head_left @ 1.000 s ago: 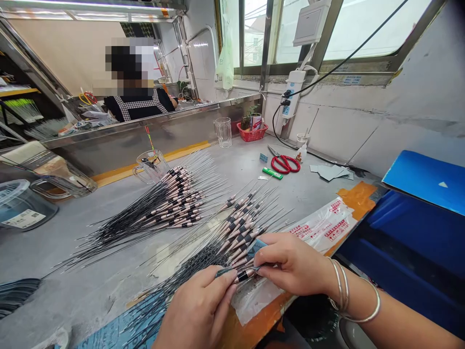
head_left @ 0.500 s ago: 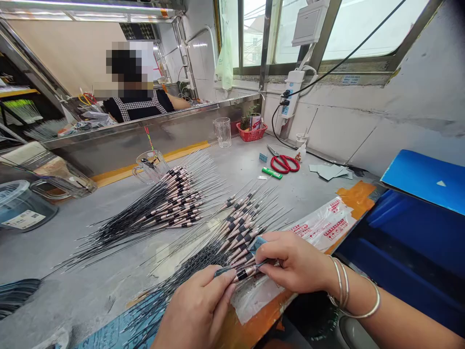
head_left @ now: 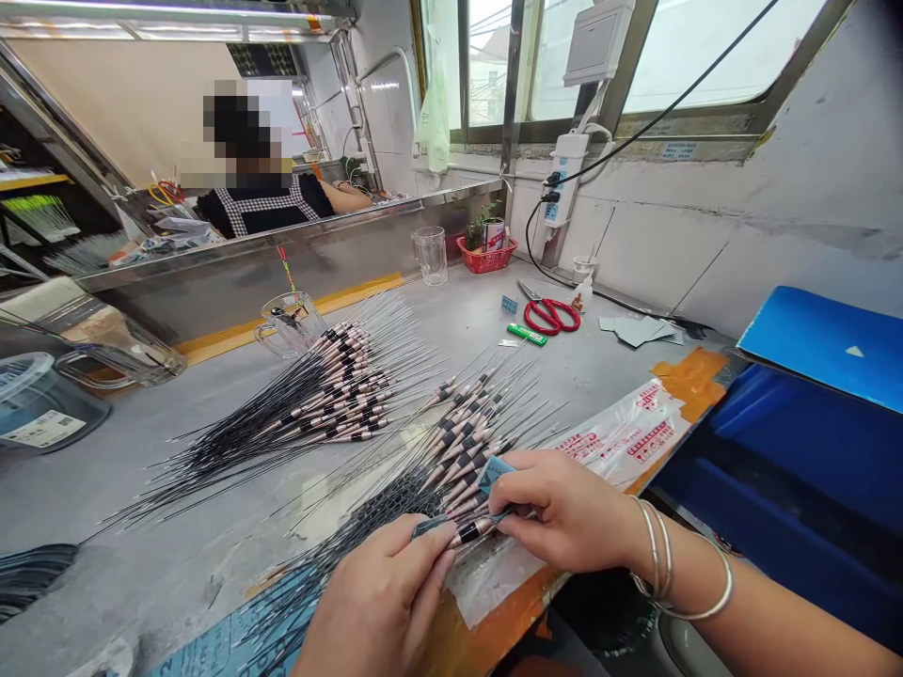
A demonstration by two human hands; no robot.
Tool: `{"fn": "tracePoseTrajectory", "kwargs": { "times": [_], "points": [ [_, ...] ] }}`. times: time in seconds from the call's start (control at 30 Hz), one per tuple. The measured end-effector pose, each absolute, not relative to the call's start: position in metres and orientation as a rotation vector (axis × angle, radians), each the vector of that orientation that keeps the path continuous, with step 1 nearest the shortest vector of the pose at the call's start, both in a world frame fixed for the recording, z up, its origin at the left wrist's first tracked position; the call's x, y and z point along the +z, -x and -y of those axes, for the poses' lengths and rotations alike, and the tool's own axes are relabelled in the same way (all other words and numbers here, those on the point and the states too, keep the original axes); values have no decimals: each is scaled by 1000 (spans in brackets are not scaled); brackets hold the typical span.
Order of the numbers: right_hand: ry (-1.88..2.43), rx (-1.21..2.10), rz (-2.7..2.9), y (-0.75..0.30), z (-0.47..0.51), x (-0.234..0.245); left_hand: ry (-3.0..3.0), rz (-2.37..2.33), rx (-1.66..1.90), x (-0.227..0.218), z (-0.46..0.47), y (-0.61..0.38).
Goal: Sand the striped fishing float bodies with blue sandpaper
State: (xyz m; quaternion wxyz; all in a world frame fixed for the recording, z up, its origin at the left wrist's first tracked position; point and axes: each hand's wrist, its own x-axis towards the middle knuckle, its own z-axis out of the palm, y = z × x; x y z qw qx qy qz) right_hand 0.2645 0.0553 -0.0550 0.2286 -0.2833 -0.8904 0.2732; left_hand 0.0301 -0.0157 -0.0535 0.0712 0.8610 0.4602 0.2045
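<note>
My left hand [head_left: 385,602] and my right hand [head_left: 564,512] pinch one slim fishing float [head_left: 471,532], pink with black bands, at the near edge of the workbench. A small blue-grey paper piece [head_left: 496,470] sits in my right fingers, against the float. Just beyond my hands lies a fanned pile of the same floats [head_left: 458,442] with long thin stems. A second, larger pile of floats [head_left: 331,390] lies further left on the grey bench [head_left: 176,545].
Printed clear plastic bags [head_left: 627,432] lie right of my hands. Red scissors [head_left: 554,315], a green lighter [head_left: 526,334], a glass mug [head_left: 293,320], a tumbler [head_left: 430,254] and a red basket [head_left: 488,256] stand further back. A blue box [head_left: 797,470] is at right. Another person [head_left: 261,193] sits behind a steel divider [head_left: 282,259].
My right hand has slid slightly left and up along the float. The left hand holds almost still. The person behind the divider shifted an arm.
</note>
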Motion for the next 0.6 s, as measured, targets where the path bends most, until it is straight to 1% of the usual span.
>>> {"fn": "tracePoseTrajectory", "kwargs": {
  "times": [0.6],
  "points": [
    [762,774,2437,-268,-57,-53,-2601,-1381,614,-54,15,-32]
  ]
}}
